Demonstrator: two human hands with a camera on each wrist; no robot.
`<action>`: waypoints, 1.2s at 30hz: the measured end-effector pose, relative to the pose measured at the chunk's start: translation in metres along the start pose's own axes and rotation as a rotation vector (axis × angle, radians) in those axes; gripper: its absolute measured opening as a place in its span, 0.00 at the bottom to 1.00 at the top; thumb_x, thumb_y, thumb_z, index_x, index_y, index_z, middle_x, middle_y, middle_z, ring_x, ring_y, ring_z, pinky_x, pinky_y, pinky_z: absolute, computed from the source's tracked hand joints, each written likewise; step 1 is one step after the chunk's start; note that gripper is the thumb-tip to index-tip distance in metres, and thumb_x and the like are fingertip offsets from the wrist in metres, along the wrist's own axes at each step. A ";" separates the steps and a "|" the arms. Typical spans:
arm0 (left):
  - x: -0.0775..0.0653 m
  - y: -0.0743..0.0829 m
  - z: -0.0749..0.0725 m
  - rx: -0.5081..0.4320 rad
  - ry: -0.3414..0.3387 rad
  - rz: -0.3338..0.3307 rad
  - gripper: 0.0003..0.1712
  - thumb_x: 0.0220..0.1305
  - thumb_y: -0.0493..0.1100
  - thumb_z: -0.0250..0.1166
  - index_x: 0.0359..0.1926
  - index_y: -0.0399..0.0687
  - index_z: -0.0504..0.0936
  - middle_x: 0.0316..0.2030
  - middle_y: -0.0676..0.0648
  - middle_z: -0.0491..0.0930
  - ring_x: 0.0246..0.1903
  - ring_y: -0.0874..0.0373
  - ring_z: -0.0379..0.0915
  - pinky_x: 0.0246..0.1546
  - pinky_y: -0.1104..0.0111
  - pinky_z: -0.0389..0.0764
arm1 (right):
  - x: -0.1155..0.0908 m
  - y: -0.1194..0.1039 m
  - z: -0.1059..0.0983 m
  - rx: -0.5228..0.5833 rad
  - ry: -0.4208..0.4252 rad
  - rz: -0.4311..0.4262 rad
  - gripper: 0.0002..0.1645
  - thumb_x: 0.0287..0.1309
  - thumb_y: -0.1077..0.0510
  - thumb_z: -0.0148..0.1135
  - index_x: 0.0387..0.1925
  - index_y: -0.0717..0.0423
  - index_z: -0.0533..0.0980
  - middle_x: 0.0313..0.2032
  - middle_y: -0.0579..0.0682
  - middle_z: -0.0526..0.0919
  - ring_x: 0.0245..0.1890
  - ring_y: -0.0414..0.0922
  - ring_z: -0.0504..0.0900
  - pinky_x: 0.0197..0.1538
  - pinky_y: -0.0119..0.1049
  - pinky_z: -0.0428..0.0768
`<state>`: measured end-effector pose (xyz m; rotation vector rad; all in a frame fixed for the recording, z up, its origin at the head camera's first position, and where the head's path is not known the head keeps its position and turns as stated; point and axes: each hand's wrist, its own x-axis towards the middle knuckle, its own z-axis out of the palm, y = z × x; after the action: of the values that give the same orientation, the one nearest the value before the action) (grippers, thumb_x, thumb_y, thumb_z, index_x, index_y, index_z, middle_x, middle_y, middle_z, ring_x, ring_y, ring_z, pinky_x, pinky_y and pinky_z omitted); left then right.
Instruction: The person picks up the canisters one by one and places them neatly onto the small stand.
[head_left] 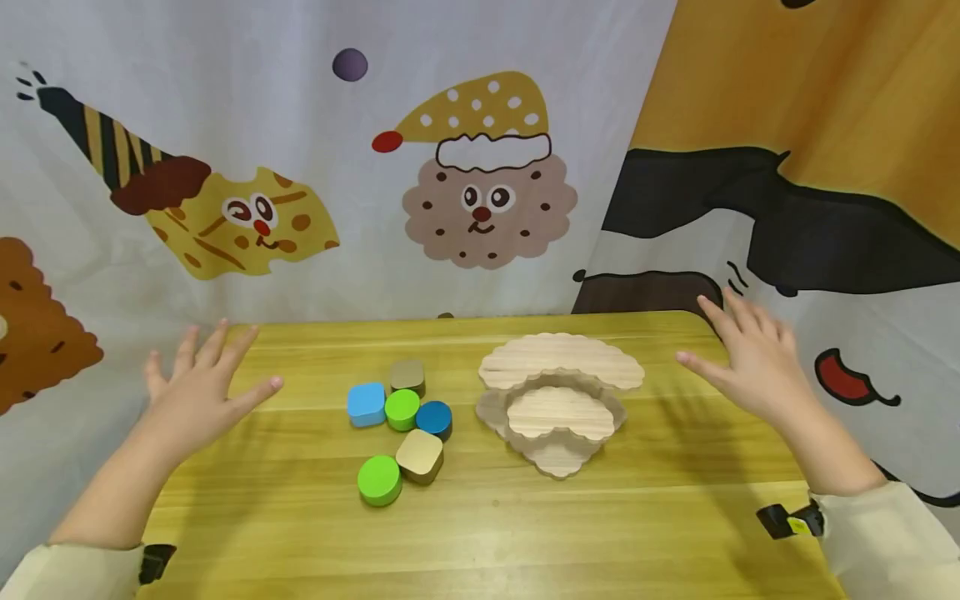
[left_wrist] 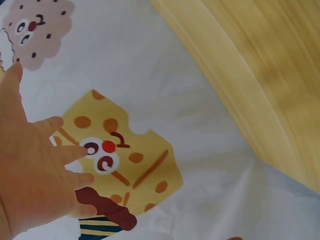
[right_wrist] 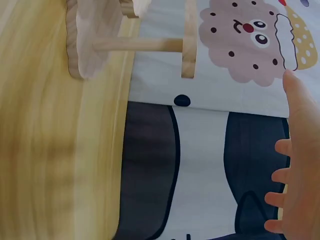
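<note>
My left hand (head_left: 198, 396) is held up at the left side of the table with its fingers spread and nothing in it. On the opposite side my right hand (head_left: 761, 362) is raised the same way, empty. Between them lies a loose group of small blocks: a light blue rounded square block (head_left: 367, 404), two gold ones, a green round block (head_left: 379, 481), a second green one and a dark blue round block (head_left: 434, 420). A pale wooden tiered stand (head_left: 561, 361) with scalloped edges stands nearer the right hand; the right wrist view shows a dowel post (right_wrist: 140, 44) between its tiers.
The yellow wood-grain table (head_left: 495, 542) spans the front. A white curtain (head_left: 300, 50) printed with cartoon food hangs right behind its far edge and around both sides. Dark straps (head_left: 791, 521) with small devices sit at both wrists.
</note>
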<state>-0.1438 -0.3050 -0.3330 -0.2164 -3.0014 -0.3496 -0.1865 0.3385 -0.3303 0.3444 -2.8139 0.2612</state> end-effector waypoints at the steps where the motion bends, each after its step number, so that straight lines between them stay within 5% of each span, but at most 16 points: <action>1: -0.001 0.002 0.001 -0.004 0.012 0.007 0.50 0.64 0.68 0.53 0.76 0.51 0.43 0.72 0.31 0.35 0.67 0.29 0.19 0.53 0.33 0.15 | -0.002 -0.001 0.002 0.015 0.015 -0.003 0.53 0.58 0.34 0.59 0.75 0.50 0.49 0.73 0.62 0.44 0.68 0.69 0.44 0.60 0.71 0.39; 19: -0.016 0.037 0.040 -0.168 0.151 0.110 0.46 0.62 0.62 0.61 0.73 0.48 0.54 0.68 0.29 0.51 0.67 0.30 0.39 0.57 0.31 0.29 | -0.018 -0.031 0.036 0.255 0.207 -0.004 0.43 0.54 0.44 0.69 0.64 0.62 0.66 0.62 0.66 0.66 0.59 0.68 0.62 0.57 0.67 0.52; 36: -0.009 0.036 0.080 -0.342 0.241 0.166 0.42 0.59 0.52 0.68 0.68 0.40 0.63 0.65 0.32 0.60 0.63 0.31 0.53 0.55 0.33 0.46 | -0.028 -0.056 0.073 0.358 0.271 0.113 0.40 0.51 0.45 0.71 0.59 0.66 0.70 0.53 0.67 0.74 0.51 0.64 0.70 0.51 0.62 0.64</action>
<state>-0.1366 -0.2524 -0.4040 -0.4163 -2.6478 -0.8073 -0.1652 0.2750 -0.3993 0.2058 -2.5149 0.7799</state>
